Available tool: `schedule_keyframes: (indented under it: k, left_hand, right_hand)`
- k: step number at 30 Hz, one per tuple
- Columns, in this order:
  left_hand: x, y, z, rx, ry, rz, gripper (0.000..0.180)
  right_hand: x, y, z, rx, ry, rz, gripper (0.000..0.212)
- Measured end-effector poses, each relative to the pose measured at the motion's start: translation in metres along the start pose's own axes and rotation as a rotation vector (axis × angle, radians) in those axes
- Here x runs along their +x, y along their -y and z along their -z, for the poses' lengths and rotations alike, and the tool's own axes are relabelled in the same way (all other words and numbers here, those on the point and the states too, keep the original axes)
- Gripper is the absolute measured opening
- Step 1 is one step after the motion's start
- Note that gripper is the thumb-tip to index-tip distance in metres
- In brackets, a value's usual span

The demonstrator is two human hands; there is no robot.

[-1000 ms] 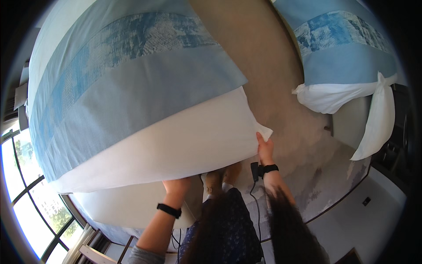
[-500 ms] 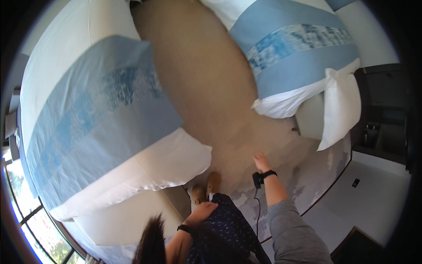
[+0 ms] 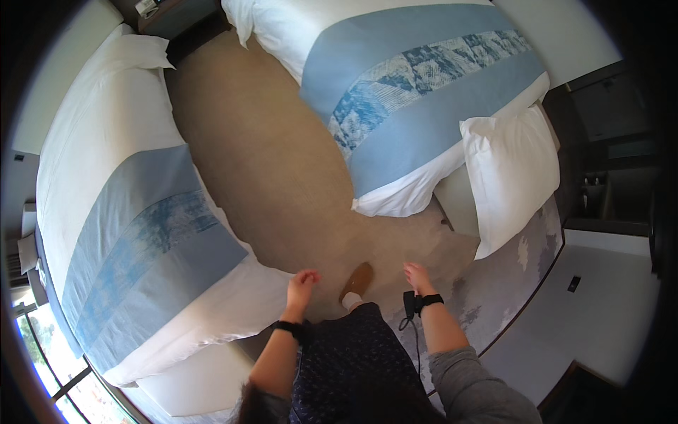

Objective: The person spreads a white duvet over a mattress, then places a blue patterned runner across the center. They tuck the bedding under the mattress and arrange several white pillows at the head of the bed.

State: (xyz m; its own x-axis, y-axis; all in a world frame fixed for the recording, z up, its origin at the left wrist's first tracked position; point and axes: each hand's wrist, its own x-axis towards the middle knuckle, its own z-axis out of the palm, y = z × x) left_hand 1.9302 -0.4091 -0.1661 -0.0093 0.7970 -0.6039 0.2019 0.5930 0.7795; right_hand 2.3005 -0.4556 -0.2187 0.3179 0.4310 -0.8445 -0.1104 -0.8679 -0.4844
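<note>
Both my hands hang in the air over the carpet between two beds. My left hand (image 3: 303,284) is nearest the white hanging edge of the left bed (image 3: 180,318), apart from it, its fingers loosely bent and nothing visible in them. My right hand (image 3: 418,276) is likewise without anything visible in it, its fingers slightly curled. A black band with a small box and cable (image 3: 422,302) circles my right wrist, and another dark band (image 3: 289,328) my left. At the corner of the right bed (image 3: 438,152) leans a white pillow (image 3: 512,173). Blue patterned runners cross both beds.
Beige carpet (image 3: 254,148) runs between the beds toward a dark nightstand (image 3: 176,18) bearing a telephone. One brown shoe (image 3: 357,280) of mine shows on the floor. Dark shelving (image 3: 607,177) and a white wall (image 3: 565,318) stand to the right; a window (image 3: 53,353) is at lower left.
My left hand has risen from beside my skirt to over the carpet. The view has shifted, bringing the nightstand and the pillow end of the left bed into sight.
</note>
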Motion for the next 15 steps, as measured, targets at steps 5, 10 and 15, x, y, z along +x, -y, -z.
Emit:
schedule_keyframes:
  k: [5,10,15]
  left_hand:
    - [0.102,-0.037,-0.062,0.221,0.054,-0.096,0.023]
    - [0.199,-0.029,-0.117,0.552,0.110,-0.255,0.032]
    - [0.284,0.001,-0.160,0.441,0.162,-0.710,0.031]
  right_hand:
    - [0.052,0.040,0.020,0.377,-0.037,0.131,0.037]
    - [0.131,0.051,0.057,0.431,-0.125,0.116,0.047]
    - [0.204,0.057,0.066,0.335,-0.191,0.092,0.064]
